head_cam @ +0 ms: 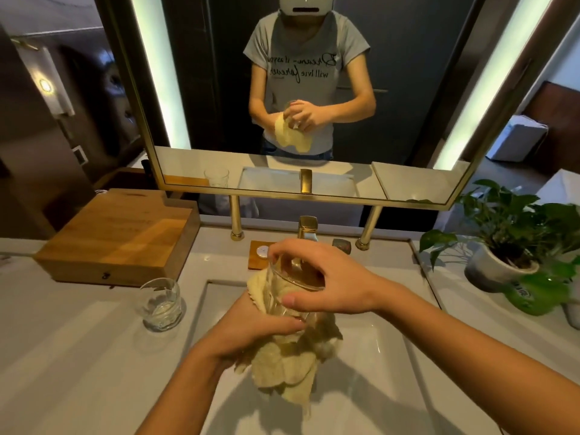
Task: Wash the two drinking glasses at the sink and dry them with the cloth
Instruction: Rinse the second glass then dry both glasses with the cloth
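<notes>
Over the white sink (386, 365) I hold a clear drinking glass (284, 293) upright. My right hand (326, 277) grips its rim from above, fingers over the mouth and thumb on the near side. My left hand (260, 328) cups the glass's lower part through a pale yellow cloth (288, 368), which wraps the base and hangs down into the basin. A second clear glass (161, 304) stands upright on the white counter, left of the sink, apart from both hands.
A wooden box (119, 237) sits at the back left of the counter. A brass tap (307, 227) stands behind the sink, with a small wooden coaster (259, 254) to its left. A potted plant (508, 246) stands at the right. The mirror (298, 89) faces me.
</notes>
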Tool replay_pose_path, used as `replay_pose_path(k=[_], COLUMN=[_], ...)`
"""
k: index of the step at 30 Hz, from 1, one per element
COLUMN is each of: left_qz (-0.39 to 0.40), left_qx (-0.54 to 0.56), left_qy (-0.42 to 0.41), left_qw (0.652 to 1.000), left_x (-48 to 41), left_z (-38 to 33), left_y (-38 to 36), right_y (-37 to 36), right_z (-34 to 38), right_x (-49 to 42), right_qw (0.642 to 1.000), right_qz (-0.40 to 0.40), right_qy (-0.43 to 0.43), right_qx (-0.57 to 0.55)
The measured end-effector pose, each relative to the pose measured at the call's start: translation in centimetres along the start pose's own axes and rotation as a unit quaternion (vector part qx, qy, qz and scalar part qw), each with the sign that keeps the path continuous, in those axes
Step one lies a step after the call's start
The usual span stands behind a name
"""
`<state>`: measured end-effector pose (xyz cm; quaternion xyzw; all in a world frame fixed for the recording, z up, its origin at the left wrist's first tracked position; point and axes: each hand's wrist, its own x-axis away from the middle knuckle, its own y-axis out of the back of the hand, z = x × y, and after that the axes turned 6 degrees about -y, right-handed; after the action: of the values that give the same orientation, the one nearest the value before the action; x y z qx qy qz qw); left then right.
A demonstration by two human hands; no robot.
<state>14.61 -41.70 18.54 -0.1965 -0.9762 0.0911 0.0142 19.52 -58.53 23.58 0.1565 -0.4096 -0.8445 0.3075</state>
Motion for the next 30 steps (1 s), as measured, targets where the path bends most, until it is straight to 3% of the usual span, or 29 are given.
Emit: replay_pose_path(k=[3, 5, 6, 7, 8, 9, 10, 13, 15, 17, 21, 26, 28, 30], left_qz=[0.075, 0.040, 0.005, -0.044, -0.103, -0.149, -0.172, -0.173, -0.122, -0.067, -0.009, -0.031, -0.069, -0.119], left_qx=[0.079, 0.014, -0.076, -0.217, -0.373, -0.474, -0.504, -0.419, -0.278, -0.145, 0.051, 0.249, 0.249, 0.179], left_qy=[0.042, 0.045, 0.033, 0.011, -0.019, -0.052, -0.067, -0.041, -0.021, -0.011, 0.031, 0.060, 0.036, 0.009], left_qw=[0.993, 0.998, 0.997, 0.975, 0.922, 0.866, 0.844, 0.890, 0.952, 0.987, 0.998, 0.966, 0.965, 0.977], left_x=[0.0, -0.2, -0.3, -0.4, -0.5, -0.4, -0.5, -0.4, -0.5, -0.4, -0.5, -0.3, -0.1, 0.2], left_z=[-0.2, -0.7, -0.8, -0.8, -0.7, -0.7, -0.5, 0.3, 0.5, 0.2, -0.1, 1.1, 1.0, 0.5], left_y=[1.3, 1.1, 0.6, 0.1, -0.5, -1.0, -1.5, -1.3, -0.5, 0.2, 1.2, 0.4, -0.3, -0.7], right_y=[-0.3, -0.2, -0.4, -0.8, -1.4, -2.0, -2.7, -3.7, -3.4, -3.2, -3.3, -3.9, -3.4, -3.0], right_z=[-0.3, -0.7, -1.0, -1.3, -1.5, -1.5, -1.6, -1.5, -1.3, -1.2, -2.0, -2.9, -2.9, -2.9], right_x=[-0.2, -0.3, -0.3, -0.3, -0.3, -0.3, -0.3, -0.2, 0.0, 0.1, 0.1, -0.5, -1.0, -1.3], right_qw=[0.999, 1.000, 0.999, 0.997, 0.994, 0.990, 0.985, 0.981, 0.984, 0.987, 0.980, 0.953, 0.949, 0.945], right_qz=[0.006, 0.011, 0.008, 0.002, -0.007, -0.020, -0.040, -0.108, -0.130, -0.148, -0.189, -0.266, -0.279, -0.295], right_qy=[0.024, -0.007, -0.037, -0.071, -0.106, -0.134, -0.151, -0.132, -0.095, -0.056, 0.049, 0.145, 0.147, 0.139], right_qx=[-0.025, -0.015, 0.000, 0.012, 0.003, -0.032, -0.068, -0.096, -0.077, -0.033, -0.039, -0.001, 0.006, 0.022])
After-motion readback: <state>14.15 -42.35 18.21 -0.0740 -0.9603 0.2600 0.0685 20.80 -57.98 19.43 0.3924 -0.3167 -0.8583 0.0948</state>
